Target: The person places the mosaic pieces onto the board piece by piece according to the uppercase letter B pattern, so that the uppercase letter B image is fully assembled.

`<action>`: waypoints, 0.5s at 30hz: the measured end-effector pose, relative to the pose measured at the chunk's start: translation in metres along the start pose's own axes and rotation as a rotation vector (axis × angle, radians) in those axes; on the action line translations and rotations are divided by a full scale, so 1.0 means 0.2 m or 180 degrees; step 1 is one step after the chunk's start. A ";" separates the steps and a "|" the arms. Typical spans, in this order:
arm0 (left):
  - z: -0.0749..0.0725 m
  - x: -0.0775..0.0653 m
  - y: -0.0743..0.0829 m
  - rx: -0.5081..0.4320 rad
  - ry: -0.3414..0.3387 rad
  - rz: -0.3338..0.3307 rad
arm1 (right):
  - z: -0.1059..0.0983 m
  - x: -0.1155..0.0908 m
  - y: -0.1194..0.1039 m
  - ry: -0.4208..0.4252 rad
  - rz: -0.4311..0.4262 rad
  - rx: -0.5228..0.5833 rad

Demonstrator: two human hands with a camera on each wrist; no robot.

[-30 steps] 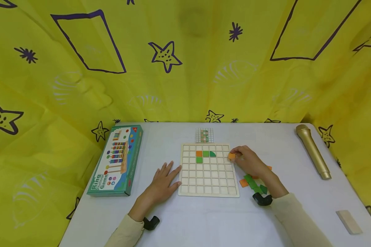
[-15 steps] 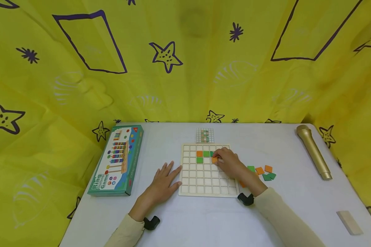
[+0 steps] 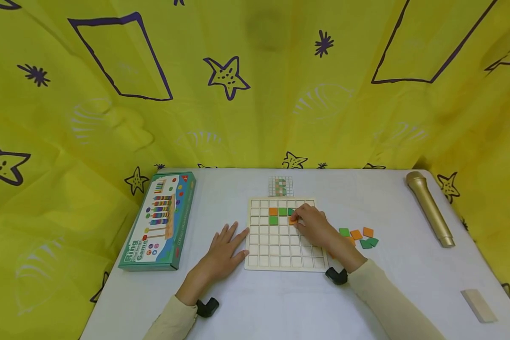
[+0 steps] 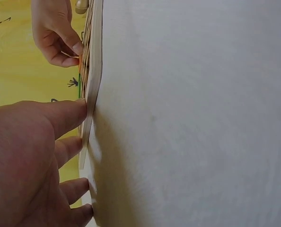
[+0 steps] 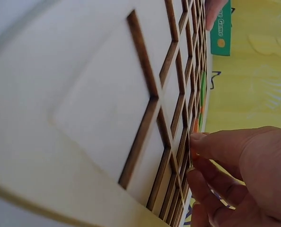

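Note:
A pale wooden grid board (image 3: 263,248) lies on the white table. In its upper rows sit an orange square tile (image 3: 273,211), a green square tile (image 3: 282,211), a second green tile (image 3: 274,220) below the orange one, and a dark green rounded tile (image 3: 291,212). My right hand (image 3: 316,226) pinches another orange tile (image 3: 292,220) between thumb and fingers, right at a cell in the second tiled row; the right wrist view shows the thumb (image 5: 204,142) on it. My left hand (image 3: 223,252) lies with fingers spread, its fingertips touching the board's left edge.
Loose orange and green tiles (image 3: 368,232) lie right of the board, partly behind my right forearm. A small pattern card (image 3: 281,186) is beyond the board. A Ring Game box (image 3: 159,222) stands left; a gold microphone (image 3: 430,208) and a wooden block (image 3: 479,306) lie right.
My right hand has moved left from the board's right edge with the orange tile, bringing it down to a cell beneath the dark green tile. The left hand has stayed in place.

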State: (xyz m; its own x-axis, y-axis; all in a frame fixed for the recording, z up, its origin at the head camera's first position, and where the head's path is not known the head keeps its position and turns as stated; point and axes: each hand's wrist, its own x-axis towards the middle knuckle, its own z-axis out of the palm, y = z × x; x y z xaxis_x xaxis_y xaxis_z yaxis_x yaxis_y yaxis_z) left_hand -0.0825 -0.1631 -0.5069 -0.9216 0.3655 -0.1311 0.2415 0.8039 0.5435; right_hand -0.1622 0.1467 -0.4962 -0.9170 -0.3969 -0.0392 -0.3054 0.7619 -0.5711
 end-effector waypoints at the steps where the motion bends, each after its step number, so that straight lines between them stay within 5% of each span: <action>1: 0.00 0.00 0.00 0.0005 -0.0006 -0.0002 | 0.00 0.00 0.00 0.0009 -0.0008 -0.0021; 15: 0.00 0.00 0.00 0.0037 -0.0005 -0.0007 | -0.05 -0.04 0.04 0.0087 -0.0009 -0.0210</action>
State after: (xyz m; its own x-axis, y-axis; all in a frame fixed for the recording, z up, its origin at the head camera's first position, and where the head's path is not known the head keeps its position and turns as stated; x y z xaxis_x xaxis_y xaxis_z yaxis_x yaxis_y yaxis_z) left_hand -0.0827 -0.1626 -0.5067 -0.9216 0.3643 -0.1336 0.2429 0.8101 0.5335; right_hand -0.1595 0.1615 -0.4933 -0.9225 -0.3857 -0.0148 -0.3234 0.7933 -0.5159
